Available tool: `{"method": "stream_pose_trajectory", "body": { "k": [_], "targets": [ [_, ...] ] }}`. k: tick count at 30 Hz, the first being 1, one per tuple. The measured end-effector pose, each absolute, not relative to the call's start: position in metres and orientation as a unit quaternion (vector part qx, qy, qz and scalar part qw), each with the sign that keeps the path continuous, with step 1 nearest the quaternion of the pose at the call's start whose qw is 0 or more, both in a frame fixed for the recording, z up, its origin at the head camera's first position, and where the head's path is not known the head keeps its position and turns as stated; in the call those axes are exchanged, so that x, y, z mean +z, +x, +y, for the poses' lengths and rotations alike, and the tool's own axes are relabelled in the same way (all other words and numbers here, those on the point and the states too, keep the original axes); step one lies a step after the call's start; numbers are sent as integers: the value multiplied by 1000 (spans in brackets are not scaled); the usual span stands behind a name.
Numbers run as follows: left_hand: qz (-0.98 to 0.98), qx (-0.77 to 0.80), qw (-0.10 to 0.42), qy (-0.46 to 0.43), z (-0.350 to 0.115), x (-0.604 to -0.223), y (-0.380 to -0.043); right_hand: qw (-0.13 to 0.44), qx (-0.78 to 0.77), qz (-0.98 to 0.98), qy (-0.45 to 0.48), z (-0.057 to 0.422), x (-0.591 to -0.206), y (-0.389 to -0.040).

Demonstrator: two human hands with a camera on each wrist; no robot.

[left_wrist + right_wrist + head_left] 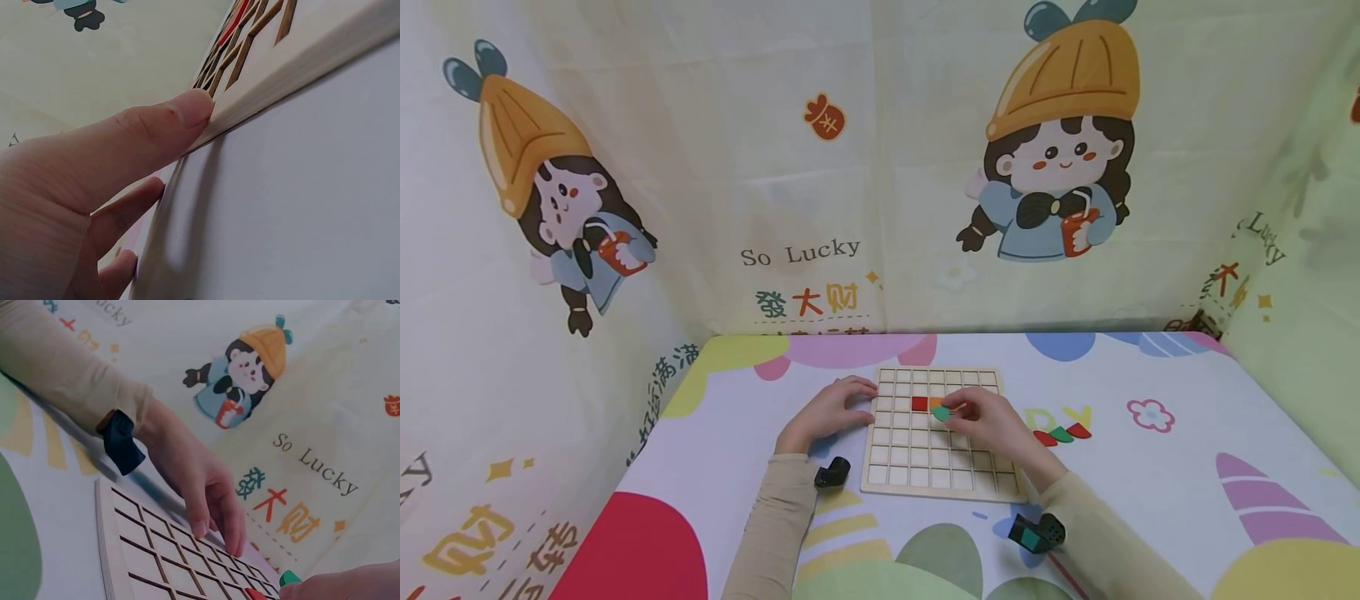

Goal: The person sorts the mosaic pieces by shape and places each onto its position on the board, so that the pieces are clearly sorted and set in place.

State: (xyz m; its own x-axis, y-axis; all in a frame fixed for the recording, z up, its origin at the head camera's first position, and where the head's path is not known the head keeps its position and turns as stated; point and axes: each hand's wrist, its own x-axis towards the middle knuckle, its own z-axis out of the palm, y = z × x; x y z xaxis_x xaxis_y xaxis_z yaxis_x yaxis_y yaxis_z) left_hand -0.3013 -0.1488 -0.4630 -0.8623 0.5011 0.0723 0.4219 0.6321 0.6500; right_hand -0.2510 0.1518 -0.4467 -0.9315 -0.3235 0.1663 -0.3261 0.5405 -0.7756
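A wooden grid board (880, 477) lies on the table, with a red piece (920, 403) filling one cell and an orange piece (936, 402) beside it, partly covered by fingers. My right hand (988, 418) pinches a green piece with a rounded edge (942, 413) over the cells just below the orange one. Along the board's left edge rests my left hand (829, 412), fingers relaxed. The left wrist view has its thumb (194, 107) against the side of the board, with other fingertips lower along it.
To the right of the board lie a red piece (1045, 438), a green piece (1062, 434) and another red piece (1079, 430), close together. A patterned cloth (925, 208) hangs behind the table. Both wrists carry small black devices.
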Motion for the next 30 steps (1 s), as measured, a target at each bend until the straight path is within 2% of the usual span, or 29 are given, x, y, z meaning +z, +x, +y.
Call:
{"method": "stream_pose_trajectory", "body": {
  "k": [12, 30],
  "targets": [
    [901, 343, 55, 258, -150, -465, -302, -17, 432, -892, 131, 131, -451, -257],
    [901, 343, 55, 260, -149, -467, -303, -22, 419, -896, 145, 117, -455, -256]
  ]
}}
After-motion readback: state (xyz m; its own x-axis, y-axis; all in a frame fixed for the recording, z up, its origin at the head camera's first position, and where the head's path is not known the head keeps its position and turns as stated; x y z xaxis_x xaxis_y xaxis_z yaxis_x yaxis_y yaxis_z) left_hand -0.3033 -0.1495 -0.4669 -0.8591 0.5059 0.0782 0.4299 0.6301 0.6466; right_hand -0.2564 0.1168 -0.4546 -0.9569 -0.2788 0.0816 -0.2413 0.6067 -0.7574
